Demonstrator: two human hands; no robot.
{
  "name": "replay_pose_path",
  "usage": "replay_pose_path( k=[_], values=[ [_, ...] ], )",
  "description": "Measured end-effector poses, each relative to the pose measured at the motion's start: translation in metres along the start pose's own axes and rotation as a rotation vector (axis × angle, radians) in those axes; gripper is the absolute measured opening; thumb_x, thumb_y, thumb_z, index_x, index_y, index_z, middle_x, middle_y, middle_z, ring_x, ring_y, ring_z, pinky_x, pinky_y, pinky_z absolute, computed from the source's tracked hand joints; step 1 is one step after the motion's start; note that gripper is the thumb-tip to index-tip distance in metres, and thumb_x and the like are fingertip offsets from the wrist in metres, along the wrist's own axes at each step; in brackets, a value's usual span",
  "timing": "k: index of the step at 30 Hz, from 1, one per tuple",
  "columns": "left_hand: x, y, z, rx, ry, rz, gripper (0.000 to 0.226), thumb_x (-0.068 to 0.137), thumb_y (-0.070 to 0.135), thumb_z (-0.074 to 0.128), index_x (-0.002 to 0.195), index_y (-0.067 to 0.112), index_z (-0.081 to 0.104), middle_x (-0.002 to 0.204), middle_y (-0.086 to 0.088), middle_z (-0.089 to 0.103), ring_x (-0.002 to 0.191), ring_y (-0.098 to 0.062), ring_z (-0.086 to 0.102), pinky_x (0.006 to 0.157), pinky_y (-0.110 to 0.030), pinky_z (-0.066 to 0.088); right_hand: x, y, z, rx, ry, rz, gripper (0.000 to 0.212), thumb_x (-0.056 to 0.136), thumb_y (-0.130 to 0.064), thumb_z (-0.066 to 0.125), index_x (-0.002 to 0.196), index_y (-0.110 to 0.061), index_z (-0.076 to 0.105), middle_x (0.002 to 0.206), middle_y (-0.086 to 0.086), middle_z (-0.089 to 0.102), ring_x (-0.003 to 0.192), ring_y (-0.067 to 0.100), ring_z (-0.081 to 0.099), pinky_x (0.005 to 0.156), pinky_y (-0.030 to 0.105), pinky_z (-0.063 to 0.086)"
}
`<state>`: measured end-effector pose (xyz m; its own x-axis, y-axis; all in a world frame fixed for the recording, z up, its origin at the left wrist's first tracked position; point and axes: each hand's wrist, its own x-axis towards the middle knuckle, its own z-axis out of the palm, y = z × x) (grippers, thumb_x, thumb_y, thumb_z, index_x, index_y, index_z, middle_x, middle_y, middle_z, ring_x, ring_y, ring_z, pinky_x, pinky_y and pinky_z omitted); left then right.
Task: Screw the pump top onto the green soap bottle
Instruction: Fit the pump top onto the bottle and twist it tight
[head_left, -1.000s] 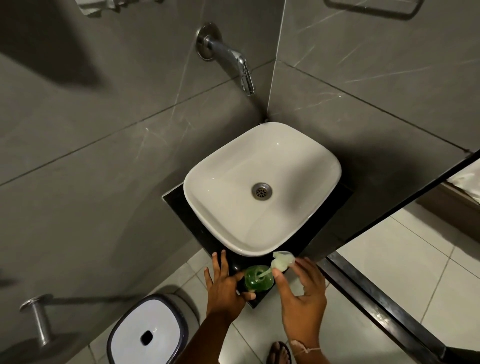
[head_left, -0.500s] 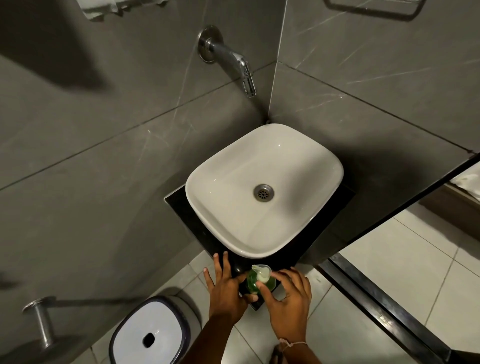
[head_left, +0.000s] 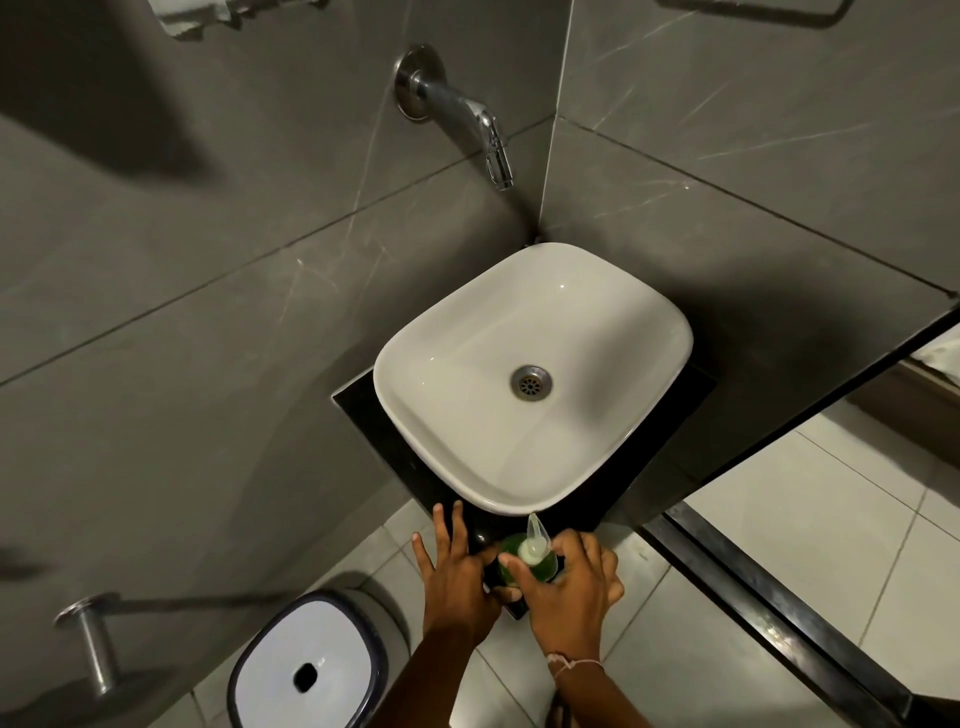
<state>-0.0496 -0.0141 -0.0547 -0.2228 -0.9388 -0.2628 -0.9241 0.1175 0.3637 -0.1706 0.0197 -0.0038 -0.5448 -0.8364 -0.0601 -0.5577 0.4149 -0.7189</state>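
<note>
The green soap bottle (head_left: 511, 550) stands upright on the near corner of the black counter (head_left: 363, 400), just in front of the white basin. The whitish pump top (head_left: 533, 546) sits on its neck, nozzle pointing toward the basin. My left hand (head_left: 457, 571) holds the bottle's left side with thumb and palm, its fingers spread over the counter edge. My right hand (head_left: 569, 587) wraps around the pump's collar from the right, thumb in front. The bottle's lower half is hidden by both hands.
A white basin (head_left: 613, 447) with a metal drain fills the counter, under a chrome wall tap (head_left: 467, 124). A white-lidded bin (head_left: 311, 670) stands on the tiled floor at lower left. A metal paper holder (head_left: 93, 644) sticks out of the left wall. A dark door frame (head_left: 779, 623) runs at right.
My right hand has brought the pump top from beside the bottle down onto its neck and closed around it. The nozzle has turned toward the basin. My left hand stays on the bottle.
</note>
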Motion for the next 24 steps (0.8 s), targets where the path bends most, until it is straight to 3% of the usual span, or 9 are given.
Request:
replay_pose_path(
  k=[5, 9, 12, 14, 17, 20, 24],
  values=[
    [-0.001, -0.001, 0.0, 0.015, 0.011, 0.02, 0.052, 0.071, 0.046, 0.07, 0.121, 0.043, 0.055, 0.161, -0.005, -0.013, 0.139, -0.028, -0.036, 0.111, -0.062, -0.02, -0.005, 0.001, -0.007, 0.028, -0.025, -0.056, 0.052, 0.056, -0.068, 0.066, 0.102, -0.043, 0.062, 0.112, -0.019, 0.047, 0.118, 0.013, 0.035, 0.089, 0.037, 0.022],
    [-0.001, 0.0, -0.001, 0.024, 0.012, 0.029, 0.051, 0.069, 0.051, 0.07, 0.118, 0.041, 0.058, 0.159, -0.003, -0.016, 0.138, -0.027, -0.038, 0.111, -0.062, -0.021, -0.004, -0.004, -0.007, 0.096, 0.028, -0.006, 0.033, 0.055, -0.051, 0.08, 0.082, -0.043, 0.061, 0.11, -0.016, 0.054, 0.121, 0.02, 0.041, 0.09, 0.04, 0.025],
    [-0.002, 0.0, -0.002, 0.013, 0.019, 0.013, 0.034, 0.071, 0.044, 0.068, 0.104, 0.032, 0.064, 0.161, -0.004, -0.011, 0.139, -0.027, -0.035, 0.112, -0.063, -0.018, -0.003, -0.012, -0.002, 0.038, 0.03, 0.079, 0.054, 0.046, -0.06, 0.078, 0.085, -0.029, 0.057, 0.11, -0.005, 0.058, 0.117, 0.022, 0.042, 0.092, 0.043, 0.027],
    [-0.002, 0.001, -0.001, 0.032, 0.016, 0.004, 0.036, 0.073, 0.042, 0.067, 0.107, 0.033, 0.063, 0.161, -0.005, -0.01, 0.14, -0.028, -0.035, 0.112, -0.064, -0.016, -0.003, -0.014, 0.0, 0.014, 0.027, 0.097, 0.063, 0.046, -0.06, 0.08, 0.095, -0.026, 0.059, 0.117, -0.003, 0.058, 0.123, 0.024, 0.041, 0.099, 0.047, 0.025],
    [-0.001, 0.001, -0.002, 0.042, 0.016, 0.015, 0.045, 0.072, 0.043, 0.067, 0.117, 0.038, 0.058, 0.161, -0.005, -0.013, 0.139, -0.028, -0.036, 0.108, -0.061, -0.025, -0.008, -0.007, -0.003, 0.081, -0.022, 0.033, 0.053, 0.057, -0.052, 0.081, 0.106, -0.048, 0.06, 0.133, -0.015, 0.048, 0.141, 0.016, 0.022, 0.112, 0.051, 0.006],
    [-0.001, 0.002, -0.004, 0.071, 0.001, 0.022, 0.053, 0.071, 0.048, 0.069, 0.122, 0.042, 0.054, 0.16, -0.004, -0.016, 0.136, -0.028, -0.04, 0.103, -0.056, -0.034, -0.01, -0.003, -0.007, 0.148, -0.093, 0.013, 0.051, 0.067, -0.039, 0.08, 0.095, -0.068, 0.05, 0.141, -0.023, 0.039, 0.146, 0.014, 0.008, 0.114, 0.053, -0.007],
    [-0.001, 0.002, -0.005, 0.065, 0.002, 0.017, 0.044, 0.071, 0.047, 0.068, 0.114, 0.038, 0.059, 0.161, -0.005, -0.011, 0.138, -0.028, -0.037, 0.108, -0.061, -0.026, -0.002, -0.012, -0.008, 0.158, -0.045, 0.061, 0.043, 0.051, -0.038, 0.088, 0.067, -0.05, 0.05, 0.122, -0.013, 0.057, 0.144, 0.018, 0.022, 0.115, 0.05, -0.005]
  ],
)
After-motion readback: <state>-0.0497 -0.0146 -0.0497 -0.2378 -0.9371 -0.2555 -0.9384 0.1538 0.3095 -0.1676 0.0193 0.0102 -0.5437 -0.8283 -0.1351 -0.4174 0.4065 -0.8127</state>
